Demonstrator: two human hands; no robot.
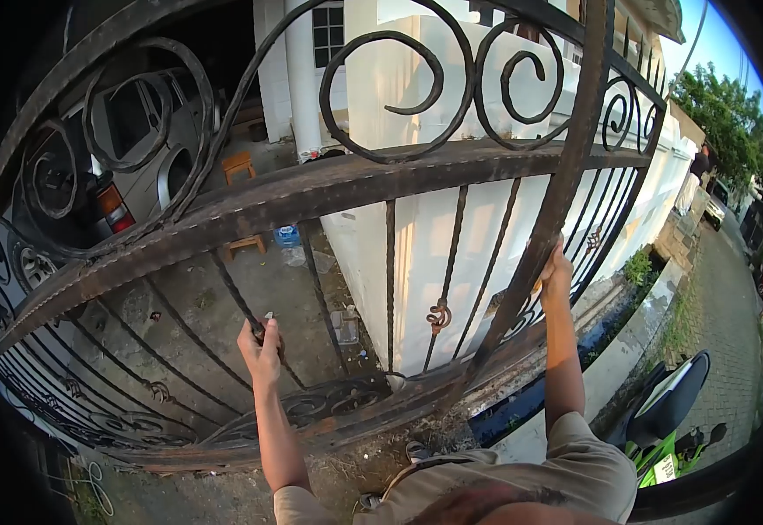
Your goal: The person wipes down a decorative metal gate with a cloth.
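A dark wrought-iron gate [311,190] with scrolls and twisted vertical bars spans the view in front of me. My left hand [261,348] is closed around one twisted bar [234,289] below the wide horizontal rail, at its basket-shaped knob. My right hand [556,269] grips the thick upright post [565,192] at the gate's right part, its fingers partly hidden behind the metal. Both arms are stretched forward, the right one reaching higher than the left.
Behind the bars stand a parked vehicle [136,122], a wooden stool [238,166] and a white wall [381,105]. A ditch [513,411] runs at the right, with a green motorbike [661,451] and a paved street [727,297] beyond.
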